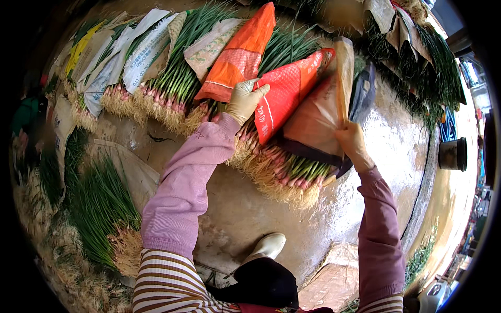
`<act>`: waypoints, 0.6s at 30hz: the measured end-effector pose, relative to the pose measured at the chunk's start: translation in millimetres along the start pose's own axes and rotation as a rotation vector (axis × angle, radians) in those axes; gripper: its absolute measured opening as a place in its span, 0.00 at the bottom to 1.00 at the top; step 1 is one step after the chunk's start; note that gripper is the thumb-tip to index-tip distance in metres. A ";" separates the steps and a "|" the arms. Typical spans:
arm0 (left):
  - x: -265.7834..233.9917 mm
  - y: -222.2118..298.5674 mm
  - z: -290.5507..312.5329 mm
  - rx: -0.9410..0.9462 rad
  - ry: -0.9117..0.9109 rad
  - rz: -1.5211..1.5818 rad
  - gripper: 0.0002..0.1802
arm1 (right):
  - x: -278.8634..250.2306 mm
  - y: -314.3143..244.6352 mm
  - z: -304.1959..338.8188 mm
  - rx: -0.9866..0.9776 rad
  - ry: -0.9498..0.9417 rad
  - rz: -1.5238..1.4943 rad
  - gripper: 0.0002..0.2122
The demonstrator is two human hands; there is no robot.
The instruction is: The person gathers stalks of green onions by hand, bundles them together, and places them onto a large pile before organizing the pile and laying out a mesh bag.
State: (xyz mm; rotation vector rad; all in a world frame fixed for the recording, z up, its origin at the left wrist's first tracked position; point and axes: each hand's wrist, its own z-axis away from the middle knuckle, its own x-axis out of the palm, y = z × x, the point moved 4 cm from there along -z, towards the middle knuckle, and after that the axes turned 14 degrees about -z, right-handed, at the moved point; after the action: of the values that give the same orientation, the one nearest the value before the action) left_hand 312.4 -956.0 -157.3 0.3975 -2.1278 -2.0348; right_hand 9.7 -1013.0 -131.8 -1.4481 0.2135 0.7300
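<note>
My left hand (243, 102), in a pale rubber glove, is closed on the upper left edge of a red woven sack sheet (286, 94). With my right hand (353, 142), gloved alike, I grip the right edge of a tan sack sheet (317, 116) with a dark border. Both sheets lie over bundles of spring onions (282, 166), whose pink bulbs and stringy roots (270, 182) stick out toward me. An orange sack sheet (240, 60) covers the bundle just left of my left hand. The fingertips are partly hidden.
More spring onion bundles (166, 91) under sack sheets continue to the left. Others (428, 68) are piled at the far right. A loose green bundle (100, 208) lies at left beside root heaps (62, 255). A black bucket (453, 154) stands right, beyond a low kerb (425, 182). The floor looks wet.
</note>
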 end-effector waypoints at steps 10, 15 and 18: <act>-24.4 -42.5 158.8 -0.277 0.056 -0.050 0.13 | 57.4 32.6 -33.9 0.100 0.090 0.181 0.13; 14.2 -84.6 272.1 -0.535 0.083 0.062 0.12 | 57.3 38.4 -32.4 0.096 -0.059 0.077 0.22; 38.8 -90.6 303.3 -0.628 0.033 0.166 0.12 | 31.2 30.7 -19.9 -0.063 -0.063 -0.162 0.32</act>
State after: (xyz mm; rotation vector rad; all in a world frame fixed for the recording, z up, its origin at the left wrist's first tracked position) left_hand 190.2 -682.4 -266.3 0.1484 -1.3367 -2.4114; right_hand 22.1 -1023.2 -177.2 -1.4809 0.0238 0.6538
